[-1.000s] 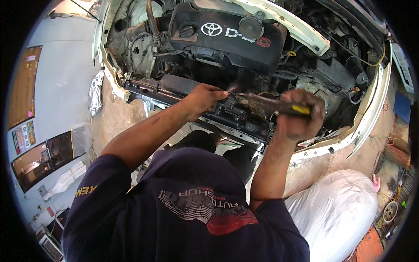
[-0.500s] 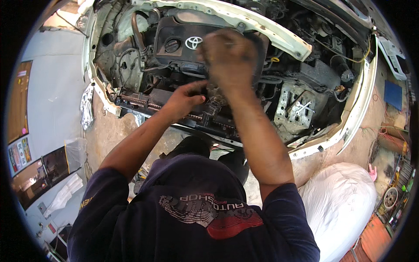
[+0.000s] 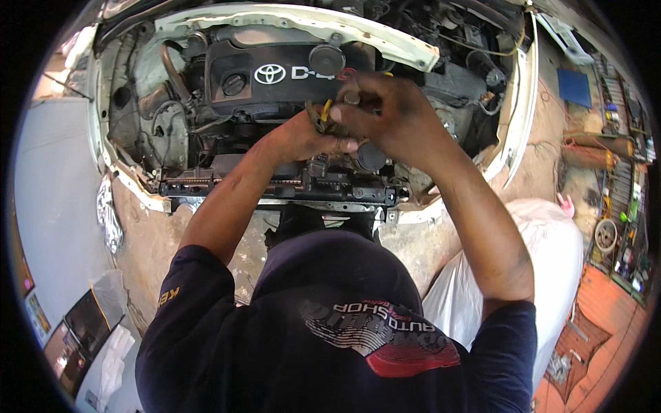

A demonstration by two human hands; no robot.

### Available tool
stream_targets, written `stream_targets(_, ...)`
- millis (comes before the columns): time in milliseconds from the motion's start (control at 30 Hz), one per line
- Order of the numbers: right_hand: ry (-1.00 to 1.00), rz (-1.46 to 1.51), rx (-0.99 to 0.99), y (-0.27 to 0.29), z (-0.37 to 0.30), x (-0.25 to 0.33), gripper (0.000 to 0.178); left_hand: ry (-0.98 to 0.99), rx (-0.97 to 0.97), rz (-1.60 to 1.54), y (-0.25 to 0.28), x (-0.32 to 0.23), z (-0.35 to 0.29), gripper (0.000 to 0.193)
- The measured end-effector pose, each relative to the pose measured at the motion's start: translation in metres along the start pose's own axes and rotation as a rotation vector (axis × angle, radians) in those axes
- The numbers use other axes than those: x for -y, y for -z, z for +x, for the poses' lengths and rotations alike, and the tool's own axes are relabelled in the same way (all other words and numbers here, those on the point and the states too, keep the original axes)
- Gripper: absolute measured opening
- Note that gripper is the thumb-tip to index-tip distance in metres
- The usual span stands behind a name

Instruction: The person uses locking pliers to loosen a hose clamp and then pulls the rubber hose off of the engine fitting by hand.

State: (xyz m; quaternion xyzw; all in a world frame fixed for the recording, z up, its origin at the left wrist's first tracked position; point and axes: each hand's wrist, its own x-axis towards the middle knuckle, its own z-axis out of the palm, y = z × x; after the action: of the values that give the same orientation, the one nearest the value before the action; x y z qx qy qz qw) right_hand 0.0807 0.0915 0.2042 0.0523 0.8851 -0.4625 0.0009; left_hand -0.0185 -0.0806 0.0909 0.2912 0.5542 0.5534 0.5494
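My hands meet over the front of an open engine bay, between the dark engine cover point(image 3: 286, 93) and the black front crossbar point(image 3: 275, 188). My left hand point(image 3: 303, 140) is closed, its thumb pointing right, by a small part with a yellow piece point(image 3: 326, 110). My right hand point(image 3: 392, 113) curls in from the right, thumb and fingers pinched around something small and dark. One round dark disc point(image 3: 326, 60), like a car horn, shows above the hands over the cover. A second disc point(image 3: 370, 156) sits just below the right hand. What joins them is hidden by my fingers.
A loose-looking white body bar point(image 3: 385, 36) arches over the back of the bay. To the right lie a black box point(image 3: 451, 84) and the white fender edge point(image 3: 522, 131). A white-covered bulky thing point(image 3: 509, 237) stands near my right arm; a foil-like bundle point(image 3: 109, 213) is at left.
My right hand has come down from over the engine cover to meet my left, which has closed. Both round discs now show. The whole view has shifted, moving the car left in the picture.
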Motion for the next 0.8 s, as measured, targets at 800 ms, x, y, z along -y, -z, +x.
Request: stream_targets(800,0.089,-0.766,0.234,-0.013,0.011,0.059,0.014,-0.179,0.215,-0.007,0.020,0.017,-0.009,0.036)
